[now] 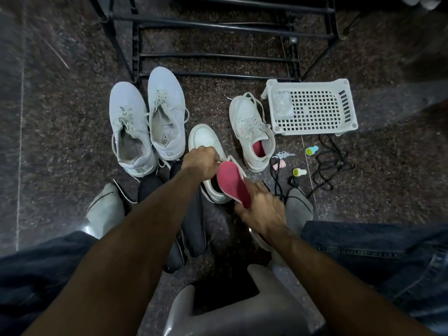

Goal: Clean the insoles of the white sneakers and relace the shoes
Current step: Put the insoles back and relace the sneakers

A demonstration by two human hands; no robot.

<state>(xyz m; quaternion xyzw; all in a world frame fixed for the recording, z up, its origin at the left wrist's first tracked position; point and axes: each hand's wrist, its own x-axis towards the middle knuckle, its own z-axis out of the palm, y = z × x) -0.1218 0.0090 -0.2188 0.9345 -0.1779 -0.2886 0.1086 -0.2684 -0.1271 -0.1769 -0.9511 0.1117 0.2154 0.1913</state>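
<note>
- Our left hand (200, 162) curls its fingers over the tongue end of the white sneaker (208, 151) on the floor.
- Our right hand (260, 209) grips the pink insole (232, 184), fingers wrapped round its heel end, toe end over the sneaker's opening.
- The other sneaker (252, 132) stands beside the white basket (312, 107).

The insole (233, 184) is pink. The sneakers (145, 122) are white. The basket (312, 107) is white with little square holes. The floor (60, 117) is dark and speckled.

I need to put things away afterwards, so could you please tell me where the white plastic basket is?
The white perforated plastic basket lies on the floor at upper right in the head view, beside the laced white sneaker with the pink insole.
</note>
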